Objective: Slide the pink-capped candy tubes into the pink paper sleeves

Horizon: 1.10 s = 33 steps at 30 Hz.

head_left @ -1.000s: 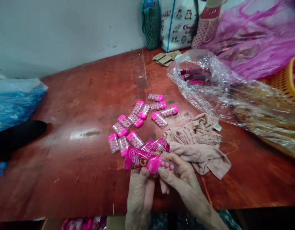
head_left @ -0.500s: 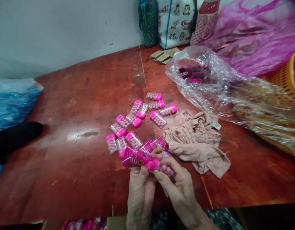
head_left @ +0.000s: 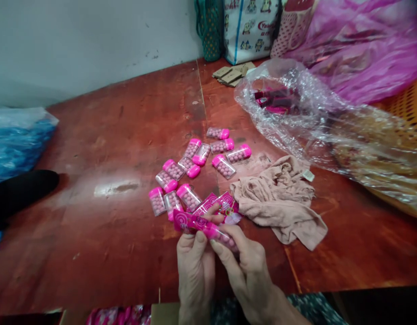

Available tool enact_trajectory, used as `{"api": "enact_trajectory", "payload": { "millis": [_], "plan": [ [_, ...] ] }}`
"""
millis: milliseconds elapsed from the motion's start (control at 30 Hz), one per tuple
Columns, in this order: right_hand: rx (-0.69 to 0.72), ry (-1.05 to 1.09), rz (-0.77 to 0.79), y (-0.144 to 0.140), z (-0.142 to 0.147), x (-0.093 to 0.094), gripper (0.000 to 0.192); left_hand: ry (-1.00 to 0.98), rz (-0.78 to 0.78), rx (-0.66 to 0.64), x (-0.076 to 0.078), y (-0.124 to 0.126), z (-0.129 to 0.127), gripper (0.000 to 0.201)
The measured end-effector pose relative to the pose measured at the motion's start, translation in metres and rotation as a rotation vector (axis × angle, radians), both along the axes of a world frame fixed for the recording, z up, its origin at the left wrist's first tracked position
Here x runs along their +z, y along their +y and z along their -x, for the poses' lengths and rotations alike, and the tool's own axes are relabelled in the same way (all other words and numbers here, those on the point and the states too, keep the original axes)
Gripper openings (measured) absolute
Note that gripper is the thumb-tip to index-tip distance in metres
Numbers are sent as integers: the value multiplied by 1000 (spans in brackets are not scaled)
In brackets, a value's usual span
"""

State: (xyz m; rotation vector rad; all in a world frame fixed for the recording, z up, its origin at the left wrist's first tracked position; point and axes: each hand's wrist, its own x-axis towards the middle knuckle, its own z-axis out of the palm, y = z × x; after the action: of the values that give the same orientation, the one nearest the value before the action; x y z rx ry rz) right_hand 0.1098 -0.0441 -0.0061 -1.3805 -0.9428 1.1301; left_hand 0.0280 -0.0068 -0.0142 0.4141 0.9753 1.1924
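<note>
Close above the table's near side, my right hand (head_left: 250,259) grips a clear candy container (head_left: 225,238) with a pink cap and pink balls inside. My left hand (head_left: 196,257) pinches a shiny pink printed wrapper (head_left: 183,221), its thumb on top. The capped end of the container meets the wrapper between both hands; whether it is inside the wrapper I cannot tell. More pink wrappers (head_left: 225,201) lie on the table just behind my fingers. Several like containers (head_left: 189,197) with pink caps lie loosely scattered beyond them.
A crumpled beige cloth (head_left: 283,203) lies right of the containers. Behind it is a clear plastic bag (head_left: 259,119) with pink packets. Cardboard pieces (head_left: 231,74), a printed bag (head_left: 250,34) and a yellow basket (head_left: 406,106) stand farther back. A blue-filled bag (head_left: 21,140) lies left.
The container in my right hand has tilted and shifted slightly left, its cap nearer the wrapper. The wrapper in my left hand now looks narrower and folded. The loose containers lie as before.
</note>
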Motion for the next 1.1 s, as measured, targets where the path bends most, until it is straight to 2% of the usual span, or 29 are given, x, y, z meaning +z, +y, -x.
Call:
{"api": "enact_trajectory", "payload": {
  "millis": [133,267,300,367,433,500,567,667,833,933,1000,1100],
  "plan": [
    [44,272,73,2,-7,2,20,-56,-9,-148,0,0,4,29],
    [109,559,125,3,-8,1,24,-33,-16,-241,3,-3,8,35],
    [97,546,126,2,-7,1,22,-21,-10,-250,3,-4,8,33],
    [43,373,97,0,-2,1,17,-6,20,-234,4,-7,6,28],
    [-5,118,52,-3,3,1,14,5,78,-171,5,-10,3,24],
    [-10,-31,35,-5,6,0,14,21,123,-87,6,-12,1,21],
    [26,8,66,-5,7,0,14,52,141,-6,8,-12,-2,17],
    [34,186,153,-2,8,-2,21,80,174,46,8,-12,-5,15],
    [-78,267,227,1,12,-2,27,91,229,54,6,-14,-5,15],
    [-44,329,209,2,12,-3,29,94,184,27,10,-13,0,22],
    [1,354,196,1,12,-4,30,97,160,12,13,-9,3,20],
    [43,272,197,-5,11,-5,30,83,197,41,17,-6,3,15]
  ]
}}
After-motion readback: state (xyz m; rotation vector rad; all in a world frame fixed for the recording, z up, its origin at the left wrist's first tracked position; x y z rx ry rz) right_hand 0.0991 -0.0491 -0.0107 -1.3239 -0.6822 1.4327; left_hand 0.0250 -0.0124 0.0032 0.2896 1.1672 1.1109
